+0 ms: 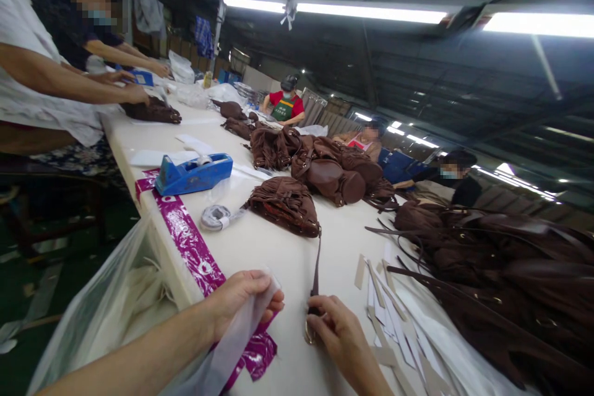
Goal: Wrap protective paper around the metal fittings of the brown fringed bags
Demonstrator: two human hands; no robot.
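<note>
Dark roof point(440, 74), bright tube lights point(371, 12), green floor point(118, 226).

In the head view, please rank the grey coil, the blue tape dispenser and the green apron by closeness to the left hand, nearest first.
From the left hand:
1. Grey coil: on the table, ahead and slightly left.
2. Blue tape dispenser: beyond the coil, farther left.
3. Green apron: worn, well beyond the other two.

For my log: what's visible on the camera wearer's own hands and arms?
The left hand and right hand are bare, with no gloves. The left forearm shows no sleeve, watch or bracelet; most of the right arm is out of frame.
</note>
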